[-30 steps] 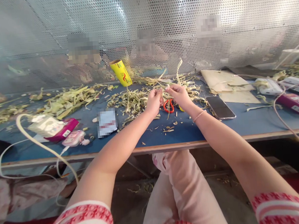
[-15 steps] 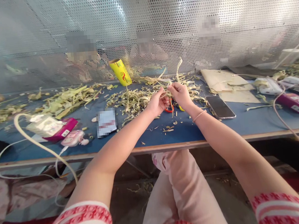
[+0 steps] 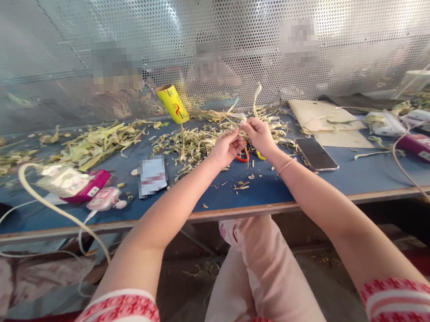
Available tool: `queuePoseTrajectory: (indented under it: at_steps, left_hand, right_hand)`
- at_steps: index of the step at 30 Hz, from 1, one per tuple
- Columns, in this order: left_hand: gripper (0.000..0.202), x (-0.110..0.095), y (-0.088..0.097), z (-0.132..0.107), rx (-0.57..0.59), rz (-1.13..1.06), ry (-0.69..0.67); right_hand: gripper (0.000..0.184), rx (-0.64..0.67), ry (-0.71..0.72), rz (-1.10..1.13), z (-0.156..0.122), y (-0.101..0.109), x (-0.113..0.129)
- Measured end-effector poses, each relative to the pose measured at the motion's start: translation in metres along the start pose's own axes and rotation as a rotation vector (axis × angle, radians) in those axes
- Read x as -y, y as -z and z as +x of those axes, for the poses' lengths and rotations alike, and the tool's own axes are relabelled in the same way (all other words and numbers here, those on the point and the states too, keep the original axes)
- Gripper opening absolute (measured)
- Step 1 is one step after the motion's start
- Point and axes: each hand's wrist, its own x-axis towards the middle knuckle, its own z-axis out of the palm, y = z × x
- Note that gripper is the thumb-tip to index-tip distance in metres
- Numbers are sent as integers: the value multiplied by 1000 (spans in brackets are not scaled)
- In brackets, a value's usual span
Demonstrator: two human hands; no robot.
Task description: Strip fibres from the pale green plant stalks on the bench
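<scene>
My left hand point(image 3: 229, 146) and my right hand point(image 3: 259, 134) meet close together above the blue table, fingers pinched on a pale, dried plant strip point(image 3: 242, 122). Much of the strip is covered by the fingers. Behind and around them lies a loose pile of pale green plant shreds point(image 3: 199, 140). One long curled strip point(image 3: 257, 96) stands up beyond my right hand. Just below the hands, the red and yellow handles of what look like scissors point(image 3: 243, 157) show in part; the blades are hidden.
A phone point(image 3: 316, 154) lies right of my hands, near brown paper sheets point(image 3: 324, 116). A yellow cardboard tube point(image 3: 173, 104) leans upright behind the pile. Leafy strips point(image 3: 99, 144), a purple power socket point(image 3: 91, 186) and cables occupy the left. A perforated metal panel point(image 3: 228, 27) closes the back.
My left hand has shifted slightly, its fingers a little closer to my right hand. The right hand stays almost where it was.
</scene>
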Motion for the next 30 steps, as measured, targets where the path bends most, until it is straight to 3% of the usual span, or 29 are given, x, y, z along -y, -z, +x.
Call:
queuePoseTrajectory:
  at_steps: [11,16,21,30]
  left_hand:
    - [11,2,2,-2,59,-22,-5]
    - [30,8,-3,0,-64,128,-67]
    - [39,10,-4,3,-223,252,-201]
    - [40,10,8,9,-316,346,-375]
  right_hand:
    - [46,144,22,79,0,3,-5]
    - [45,203,12,16,-3,1,4]
    - [47,165,16,33,-8,-8,11]
    - [47,138,-50,94,-8,-13,13]
